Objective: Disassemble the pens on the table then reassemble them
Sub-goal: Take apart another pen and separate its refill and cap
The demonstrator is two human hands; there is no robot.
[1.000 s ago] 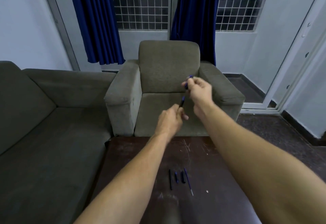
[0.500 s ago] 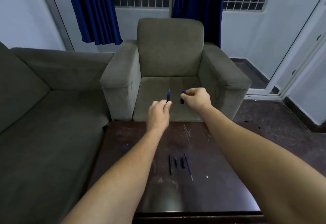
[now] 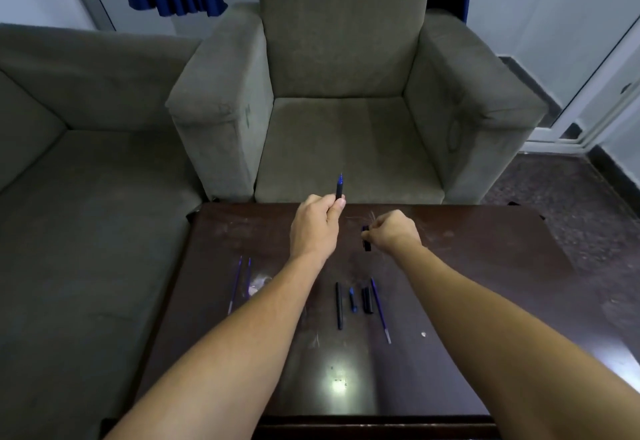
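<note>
My left hand [image 3: 313,228] grips an uncapped dark pen [image 3: 339,188], tip pointing up and away, over the far edge of the dark wooden table [image 3: 485,266]. To its right, my right hand [image 3: 394,233] is closed on the pen's dark cap [image 3: 366,239], low over the tabletop. Between my forearms lie loose pen parts: a black barrel [image 3: 339,305], a small blue tip piece [image 3: 352,299], a black cap [image 3: 367,300] and a blue refill [image 3: 380,309]. Two thin blue refills [image 3: 239,283] lie at the table's left side.
A grey armchair [image 3: 346,93] stands right behind the table's far edge. A grey sofa [image 3: 79,169] runs along the left side. Dark floor shows to the right of the table, with a white door frame [image 3: 595,93] beyond. A small white speck [image 3: 423,334] lies on the tabletop.
Both hands have come down from in front of the armchair toward the table. The right hand with the cap dropped lower and apart from the pen. The view tilted downward.
</note>
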